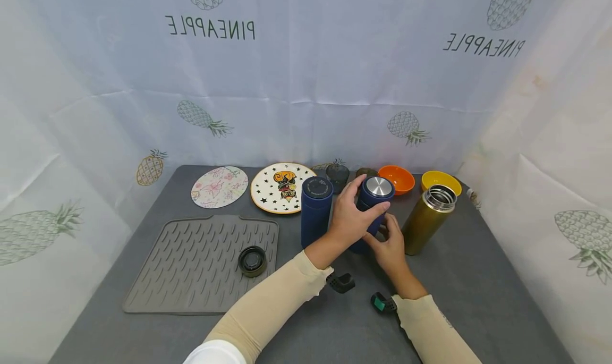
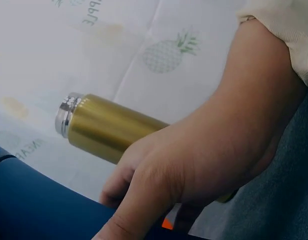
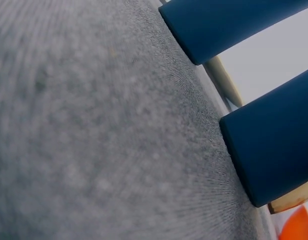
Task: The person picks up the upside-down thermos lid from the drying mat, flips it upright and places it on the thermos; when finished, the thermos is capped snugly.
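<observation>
My left hand [image 1: 348, 215] grips the upper body of a dark blue thermos [image 1: 368, 207] with a silver-topped lid [image 1: 379, 186], thumb across the front. Lower down, my right hand [image 1: 391, 250] holds the same thermos from its right side. In the left wrist view, the right hand [image 2: 184, 170] has its fingers around the blue body [image 2: 39, 195]. Upright to the left stands a second blue thermos [image 1: 315, 220] with a black top. A gold thermos [image 1: 425, 223] with no lid stands right of my right hand. The right wrist view shows the lower ends of both blue thermoses [image 3: 274, 140].
A grey drying mat [image 1: 191, 268] lies at left, bearing a round black lid [image 1: 252, 261]. Along the back are a floral oval mat [image 1: 220, 187], a star-patterned plate [image 1: 268, 194], a dark cup [image 1: 337, 177], an orange bowl [image 1: 398, 179] and a yellow bowl [image 1: 442, 179].
</observation>
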Demonstrator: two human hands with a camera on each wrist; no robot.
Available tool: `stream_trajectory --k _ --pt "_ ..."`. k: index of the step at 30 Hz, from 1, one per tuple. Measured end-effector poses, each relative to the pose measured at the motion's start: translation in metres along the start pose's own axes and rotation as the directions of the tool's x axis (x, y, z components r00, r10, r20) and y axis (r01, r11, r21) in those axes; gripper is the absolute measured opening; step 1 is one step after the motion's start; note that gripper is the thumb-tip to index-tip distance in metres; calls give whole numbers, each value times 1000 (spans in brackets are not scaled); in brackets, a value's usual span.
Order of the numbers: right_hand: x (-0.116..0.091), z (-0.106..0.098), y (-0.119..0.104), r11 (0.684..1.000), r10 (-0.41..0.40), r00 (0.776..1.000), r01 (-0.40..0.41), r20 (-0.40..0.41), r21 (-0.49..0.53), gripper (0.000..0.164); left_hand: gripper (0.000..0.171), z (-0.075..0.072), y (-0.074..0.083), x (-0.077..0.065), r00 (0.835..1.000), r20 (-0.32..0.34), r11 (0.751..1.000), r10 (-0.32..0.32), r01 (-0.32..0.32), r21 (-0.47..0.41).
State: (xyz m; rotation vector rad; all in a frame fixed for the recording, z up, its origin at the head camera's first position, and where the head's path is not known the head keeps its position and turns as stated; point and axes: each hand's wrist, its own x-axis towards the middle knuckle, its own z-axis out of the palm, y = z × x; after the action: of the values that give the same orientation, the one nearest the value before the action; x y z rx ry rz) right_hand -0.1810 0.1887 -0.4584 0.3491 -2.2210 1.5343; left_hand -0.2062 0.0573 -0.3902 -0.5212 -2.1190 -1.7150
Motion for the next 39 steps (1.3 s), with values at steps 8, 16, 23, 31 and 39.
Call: stream_trajectory --k 8,16,23,31,39 --pt "0 -1 -7 999 42 999 -42 20 10 51 74 -2 -4 -1 997 77 1000 12 -13 5" --pt "-1 -2 -3 1000 20 1000 -20 10 1 59 85 10 -1 2 999 44 1000 -10 10 -6" --pt "-1 -2 -2 1000 -9 1000 9 -1 7 55 78 24 -1 2 996 -89 1000 -9 9 4" --pt "-2 -1 -8 999 5 1000 -5 2 -34 55 85 15 -3 4 998 -64 1000 2 -2 4" --pt "0 1 14 1000 22 1000 -22 6 -15 60 83 10 -7 3 999 -37 1000 5 -6 -19"
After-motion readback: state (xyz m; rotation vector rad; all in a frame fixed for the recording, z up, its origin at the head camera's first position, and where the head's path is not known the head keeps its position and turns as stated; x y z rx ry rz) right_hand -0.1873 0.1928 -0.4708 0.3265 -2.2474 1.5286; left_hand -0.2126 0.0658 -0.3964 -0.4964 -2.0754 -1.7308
